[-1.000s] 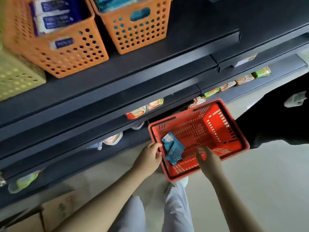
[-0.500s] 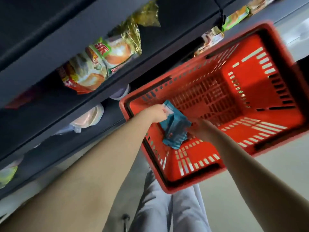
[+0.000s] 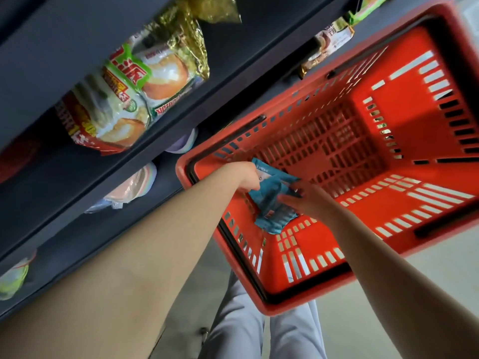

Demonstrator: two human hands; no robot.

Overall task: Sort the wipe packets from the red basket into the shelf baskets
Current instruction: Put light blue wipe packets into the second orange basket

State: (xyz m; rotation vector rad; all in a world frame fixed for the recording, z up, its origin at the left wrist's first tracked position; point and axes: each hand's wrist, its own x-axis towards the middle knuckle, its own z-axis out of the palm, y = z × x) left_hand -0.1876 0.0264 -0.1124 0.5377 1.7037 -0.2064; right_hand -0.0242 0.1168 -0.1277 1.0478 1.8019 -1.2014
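A red basket (image 3: pixel 404 141) sits on the floor below me, tilted in the view. Teal wipe packets (image 3: pixel 272 200) lie in its near left corner. My left hand (image 3: pixel 246 177) reaches over the rim and its fingers curl on the upper edge of a teal packet. My right hand (image 3: pixel 303 200) is inside the basket, its fingers on the right side of the packets. How many packets lie there is hard to tell. The shelf baskets are out of view.
Dark shelves (image 3: pixel 77 35) run along the left, close to the basket. Snack bags (image 3: pixel 129 99) hang over one shelf edge, and more packets (image 3: pixel 334 40) lie further along. Pale bagged items (image 3: pixel 134 187) sit on a lower shelf. My legs (image 3: pixel 259 330) stand beside the basket.
The view dropped from the orange shelf baskets down to the red basket. Both hands moved from the rim into the basket and onto the teal packets.
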